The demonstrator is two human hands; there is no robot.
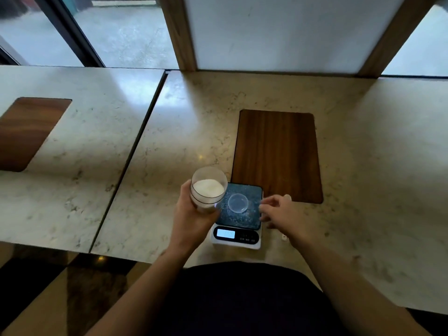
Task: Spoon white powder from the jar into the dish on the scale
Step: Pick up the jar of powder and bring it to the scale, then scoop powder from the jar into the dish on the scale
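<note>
I see left hand (191, 214) gripping the open powder jar (208, 190) at the scale's (238, 214) left edge, right hand (281, 214) loosely open, empty, nearer the dish (238, 202).

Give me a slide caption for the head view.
Left hand holds open powder jar beside empty dish on scale.

The counter (242, 122) looks like glossy veined stone inset with a matt wood-grain panel (276, 156), while the jar (209, 187) and dish (238, 202) are clear (seemingly plastic).
</note>
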